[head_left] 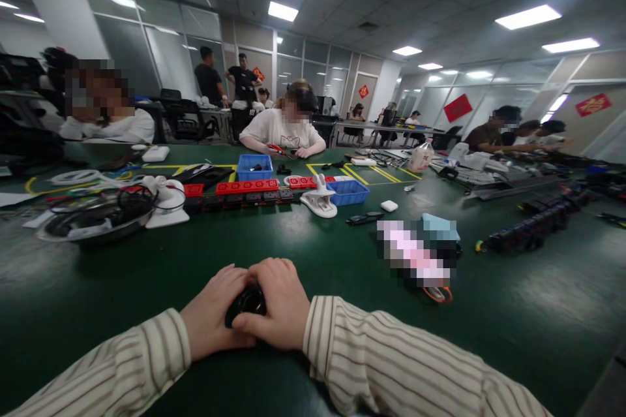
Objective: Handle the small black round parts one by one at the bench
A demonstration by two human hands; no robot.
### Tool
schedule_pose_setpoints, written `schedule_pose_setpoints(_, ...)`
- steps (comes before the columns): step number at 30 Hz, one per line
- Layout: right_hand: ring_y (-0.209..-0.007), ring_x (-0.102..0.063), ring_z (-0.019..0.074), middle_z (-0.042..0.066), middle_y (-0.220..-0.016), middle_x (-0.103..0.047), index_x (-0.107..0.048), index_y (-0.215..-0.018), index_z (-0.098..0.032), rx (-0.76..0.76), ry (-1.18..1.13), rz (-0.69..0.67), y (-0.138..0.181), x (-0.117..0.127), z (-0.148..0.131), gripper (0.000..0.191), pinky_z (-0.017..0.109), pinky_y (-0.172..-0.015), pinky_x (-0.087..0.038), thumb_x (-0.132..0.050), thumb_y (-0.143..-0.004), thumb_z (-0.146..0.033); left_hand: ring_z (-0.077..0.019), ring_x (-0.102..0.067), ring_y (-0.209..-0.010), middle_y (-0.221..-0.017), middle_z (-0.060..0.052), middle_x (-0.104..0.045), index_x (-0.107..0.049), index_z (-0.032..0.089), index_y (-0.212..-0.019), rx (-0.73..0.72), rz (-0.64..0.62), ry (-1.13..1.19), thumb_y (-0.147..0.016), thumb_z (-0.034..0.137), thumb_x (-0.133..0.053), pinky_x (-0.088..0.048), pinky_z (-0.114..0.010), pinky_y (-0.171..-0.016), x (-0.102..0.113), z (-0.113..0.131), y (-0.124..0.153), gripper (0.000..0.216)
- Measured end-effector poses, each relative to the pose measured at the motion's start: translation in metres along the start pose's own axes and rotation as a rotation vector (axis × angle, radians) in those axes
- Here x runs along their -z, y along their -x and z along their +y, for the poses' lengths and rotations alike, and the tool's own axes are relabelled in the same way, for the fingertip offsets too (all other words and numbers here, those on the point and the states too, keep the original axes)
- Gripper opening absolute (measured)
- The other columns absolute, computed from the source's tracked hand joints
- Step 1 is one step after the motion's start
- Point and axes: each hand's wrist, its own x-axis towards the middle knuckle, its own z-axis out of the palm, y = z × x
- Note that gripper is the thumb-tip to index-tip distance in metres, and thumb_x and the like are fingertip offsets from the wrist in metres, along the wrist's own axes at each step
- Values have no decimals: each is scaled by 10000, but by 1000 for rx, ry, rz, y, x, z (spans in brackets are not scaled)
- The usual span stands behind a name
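Black glossy object (238, 308) was between my left hand (215, 309) and right hand (282, 305), both clamped round it, over the green table (122, 280); whether it rested there I couldn't tell. I judged it light, stiff and slippery, best gripped by its sides.

**Dim, lit from overhead**

Ceiling panels (528, 17) glow white across the top of the frame. Soft glare spots the bench (147, 273) at left and right. Wide-angle stretch bends the edges; blocky pixels mask patches.
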Motion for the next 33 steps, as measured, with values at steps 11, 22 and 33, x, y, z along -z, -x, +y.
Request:
schedule_pose_setpoints(11, -834, -459, 177, 40, -886, -544, -532, -917, -171, 113, 139, -89, -2, 2, -3, 278, 312, -764, -341, -562, -773, -407, -231, -518, -924, -969, -49, -564, -564, 183, -911, -22, -5, 128, -594, 226, -591, -438, -361, -849, 8, 8, -4, 321)
schedule_pose_setpoints(22, -1012, -460, 206, 80, -1093, -540, -457, -1127, -154, 63, 49, 17, 9, 8, -7, 392, 359, -897, -325, -535, -795, -348, -274, -520, -957, -1012, -71, -583, -525, 174, -1015, -18, 64, -10, -537, 457, -697, -385, -428, -887, 0, 0, 1, 582)
schedule_pose_setpoints(33, -835, -461, 186, 33, -864, -513, -543, -893, -174, -89, 118, -20, 5, 0, -6, 354, 325, -749, -361, -593, -739, -489, -241, -530, -852, -881, -58, -576, -560, 174, -825, 11, 79, -164, -595, 375, -622, -385, -435, -870, 0, 7, 0, 312)
